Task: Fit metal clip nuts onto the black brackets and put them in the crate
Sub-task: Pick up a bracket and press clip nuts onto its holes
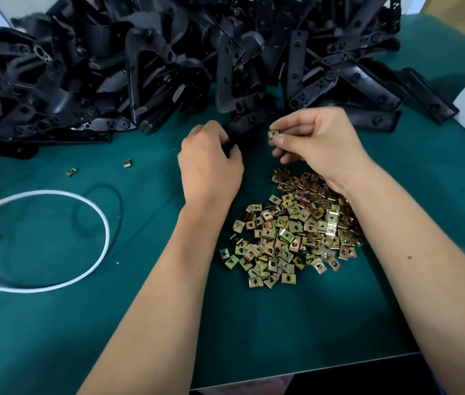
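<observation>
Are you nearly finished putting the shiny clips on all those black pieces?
Not nearly. Done: nothing finished shows, and the crate is out of view. In hand: the left hand grips one black bracket while the right hand pinches a single clip nut beside it, not yet fitted. Left: a big heap of brackets at the back of the green table and a pile of clip nuts.
</observation>
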`<state>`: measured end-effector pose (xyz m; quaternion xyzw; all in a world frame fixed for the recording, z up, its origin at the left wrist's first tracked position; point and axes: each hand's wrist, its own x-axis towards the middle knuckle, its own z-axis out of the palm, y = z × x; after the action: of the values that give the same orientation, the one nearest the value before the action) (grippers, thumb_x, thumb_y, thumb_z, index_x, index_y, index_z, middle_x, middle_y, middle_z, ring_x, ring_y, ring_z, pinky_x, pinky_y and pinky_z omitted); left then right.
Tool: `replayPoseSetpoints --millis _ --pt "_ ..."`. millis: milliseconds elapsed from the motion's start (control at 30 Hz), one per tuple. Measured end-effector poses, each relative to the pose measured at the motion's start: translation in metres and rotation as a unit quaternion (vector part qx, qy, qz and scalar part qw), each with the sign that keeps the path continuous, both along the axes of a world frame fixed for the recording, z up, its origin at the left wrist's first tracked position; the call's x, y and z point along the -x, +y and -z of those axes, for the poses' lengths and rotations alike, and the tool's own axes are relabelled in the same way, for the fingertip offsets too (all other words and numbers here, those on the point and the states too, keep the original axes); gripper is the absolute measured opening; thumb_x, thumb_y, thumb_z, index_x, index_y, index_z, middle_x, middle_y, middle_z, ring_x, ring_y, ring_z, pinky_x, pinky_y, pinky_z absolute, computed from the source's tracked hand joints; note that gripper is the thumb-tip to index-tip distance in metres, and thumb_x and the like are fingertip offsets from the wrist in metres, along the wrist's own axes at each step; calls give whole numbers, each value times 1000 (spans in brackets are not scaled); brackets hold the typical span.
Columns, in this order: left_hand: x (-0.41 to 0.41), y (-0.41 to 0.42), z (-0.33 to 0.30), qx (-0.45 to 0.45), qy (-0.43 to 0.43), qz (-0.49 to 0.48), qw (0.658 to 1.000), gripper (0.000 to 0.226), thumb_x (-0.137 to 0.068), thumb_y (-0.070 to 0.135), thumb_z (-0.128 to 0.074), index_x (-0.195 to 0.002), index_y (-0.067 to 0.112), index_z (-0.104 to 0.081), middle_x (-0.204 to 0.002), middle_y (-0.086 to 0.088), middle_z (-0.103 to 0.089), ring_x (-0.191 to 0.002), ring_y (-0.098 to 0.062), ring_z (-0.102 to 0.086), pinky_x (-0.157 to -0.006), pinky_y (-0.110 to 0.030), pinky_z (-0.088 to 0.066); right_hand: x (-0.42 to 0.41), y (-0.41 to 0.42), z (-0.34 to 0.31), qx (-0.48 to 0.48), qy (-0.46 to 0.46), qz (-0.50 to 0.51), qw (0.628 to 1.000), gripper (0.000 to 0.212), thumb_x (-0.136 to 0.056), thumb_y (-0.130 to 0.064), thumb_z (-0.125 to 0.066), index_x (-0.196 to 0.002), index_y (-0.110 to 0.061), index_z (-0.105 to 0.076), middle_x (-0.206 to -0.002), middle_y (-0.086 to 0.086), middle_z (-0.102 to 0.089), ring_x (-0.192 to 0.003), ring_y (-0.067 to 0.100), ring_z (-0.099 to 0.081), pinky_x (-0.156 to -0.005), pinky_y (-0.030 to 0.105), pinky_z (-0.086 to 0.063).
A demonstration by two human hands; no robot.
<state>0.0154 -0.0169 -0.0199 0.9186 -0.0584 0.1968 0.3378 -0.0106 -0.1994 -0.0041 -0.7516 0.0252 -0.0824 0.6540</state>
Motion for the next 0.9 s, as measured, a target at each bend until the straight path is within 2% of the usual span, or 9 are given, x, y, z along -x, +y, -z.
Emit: replayPoseSetpoints --millis 100,167,200,267,300,367,533,733,900 --pt "4 3 -4 106 -11 -34 994 15 -88 17 -68 -84 12 -55 -73 4 -57 -67 -13 -55 -66 -29 -41 1 2 -2 -1 -22 -7 1000 18 -87 5 -76 -103 -5 -75 -89 15 -78 -73 22 -76 -57 23 -57" --pt "6 4 -10 250 9 -29 968 23 -92 11 -67 -80 13 -47 -73 2 -56 -65 -15 -67 -64 -30 -50 2 4 -3 -3 -32 -13 999 19 -87 4 -77 -102 -6 -75 -88 13 -78 -74 22 -76 -55 22 -56" --pt "6 5 -13 362 39 -6 931 27 -94 7 -66 -78 12 -45 -77 -2 -57 -68 -21 -73 -66 -32 -57 2 4 -3 -3 -36 -15 999 18 -86 4 -77 -101 -7 -75 -88 12 -79 -74 22 -77 -55 22 -56" --pt "7 6 -19 598 127 74 788 25 -98 1 -62 -82 9 -45 -91 -13 -60 -82 -32 -77 -74 -34 -62 3 5 -4 0 -45 -19 999 18 -86 2 -79 -101 -7 -75 -87 11 -79 -74 24 -77 -54 22 -56" --pt "8 6 -21 674 168 112 711 19 -99 2 -60 -88 9 -47 -97 -15 -62 -90 -35 -77 -78 -33 -62 4 6 -4 1 -48 -20 999 18 -86 1 -79 -101 -7 -75 -87 10 -79 -74 24 -77 -53 21 -55" --pt "9 6 -21 722 220 144 639 9 -102 8 -59 -98 7 -51 -100 -11 -68 -102 -31 -75 -80 -28 -59 5 7 -4 -2 -54 -21 998 17 -86 0 -79 -102 -7 -74 -87 10 -79 -73 26 -77 -52 22 -54" --pt "10 2 -21 748 265 148 591 16 -98 7 -63 -110 8 -53 -112 -15 -68 -87 -20 -74 -74 -22 -57 6 14 -4 -52 -50 -17 997 6 -97 -6 -68 -97 -6 -74 -82 11 -77 -68 24 -74 -51 23 -53" --pt "15 -2 -24 784 307 181 508 9 -99 0 -58 -102 -5 -64 -97 -19 -75 -85 -24 -77 -74 -32 -64 9 26 -5 -138 -11 -33 990 11 -101 -10 -63 -97 -6 -73 -75 4 -70 -63 14 -62 -49 21 -47" --pt "13 -1 -20 731 320 190 572 31 -100 5 -57 -130 9 -54 -107 -14 -68 -85 -19 -68 -70 -27 -59 9 26 -8 -153 3 -34 988 14 -102 -11 -62 -94 -7 -72 -71 3 -65 -61 13 -56 -48 21 -42"
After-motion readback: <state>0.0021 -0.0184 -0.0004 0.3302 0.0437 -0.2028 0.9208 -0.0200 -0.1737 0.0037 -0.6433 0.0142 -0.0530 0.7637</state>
